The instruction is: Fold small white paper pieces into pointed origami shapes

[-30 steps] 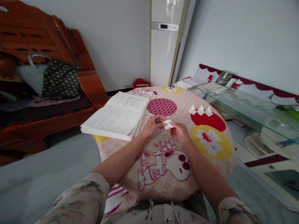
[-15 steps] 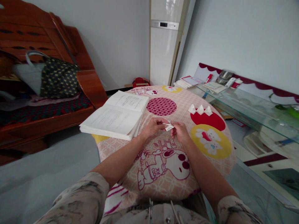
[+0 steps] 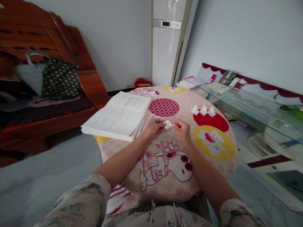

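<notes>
A small piece of folded white paper [image 3: 168,125] with dark print on it is held above the tablecloth. My left hand [image 3: 155,126] pinches its left side between thumb and fingers. At its right corner is my right hand [image 3: 182,129], thumb and fingertips closed together; the exact contact there is hard to make out. Three small folded paper pieces [image 3: 203,110] with pointed tops stand in a row on the red patch, beyond my right hand. To the left of my hands lies a thick open book [image 3: 115,115] with printed pages.
The round table [image 3: 165,192] has a pink patterned cloth. A glass-topped cabinet [image 3: 258,108] stands at the right, holding papers [image 3: 190,82] and small items. On the left is a wooden bench [image 3: 87,85] with a dark patterned bag [image 3: 60,78]. A tall white appliance [image 3: 165,50] stands behind.
The folded paper has turned and shifted slightly left, showing a flatter face with print. My right fingers have moved toward its right corner, exposing more of it. The book and the row have not moved.
</notes>
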Motion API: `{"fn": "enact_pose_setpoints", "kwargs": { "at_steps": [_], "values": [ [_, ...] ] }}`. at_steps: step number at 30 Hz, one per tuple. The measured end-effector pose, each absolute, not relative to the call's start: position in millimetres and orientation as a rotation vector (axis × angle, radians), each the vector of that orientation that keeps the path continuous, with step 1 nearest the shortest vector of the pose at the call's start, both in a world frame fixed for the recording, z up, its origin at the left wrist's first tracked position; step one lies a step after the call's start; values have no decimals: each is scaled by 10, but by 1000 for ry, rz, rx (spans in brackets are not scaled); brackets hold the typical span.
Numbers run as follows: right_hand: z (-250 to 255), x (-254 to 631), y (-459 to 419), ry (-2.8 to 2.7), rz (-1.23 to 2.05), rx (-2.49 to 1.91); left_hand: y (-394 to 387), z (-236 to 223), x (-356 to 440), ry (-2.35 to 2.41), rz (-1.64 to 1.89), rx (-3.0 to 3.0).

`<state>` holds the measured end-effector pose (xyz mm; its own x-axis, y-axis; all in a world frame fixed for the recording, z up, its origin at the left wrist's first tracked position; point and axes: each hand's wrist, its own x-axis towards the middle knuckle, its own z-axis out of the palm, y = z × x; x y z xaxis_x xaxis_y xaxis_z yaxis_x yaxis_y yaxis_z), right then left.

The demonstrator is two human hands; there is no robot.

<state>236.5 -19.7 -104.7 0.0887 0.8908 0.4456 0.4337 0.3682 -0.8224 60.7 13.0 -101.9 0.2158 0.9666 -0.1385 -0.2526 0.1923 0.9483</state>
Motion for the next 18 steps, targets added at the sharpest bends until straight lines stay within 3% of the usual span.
{"fn": "enact_pose_setpoints", "kwargs": {
  "at_steps": [18],
  "values": [
    [-1141, 2356, -173, -1711, 331, -1312, 152, -1134, 649, 910, 952, 1101]
  ]
}}
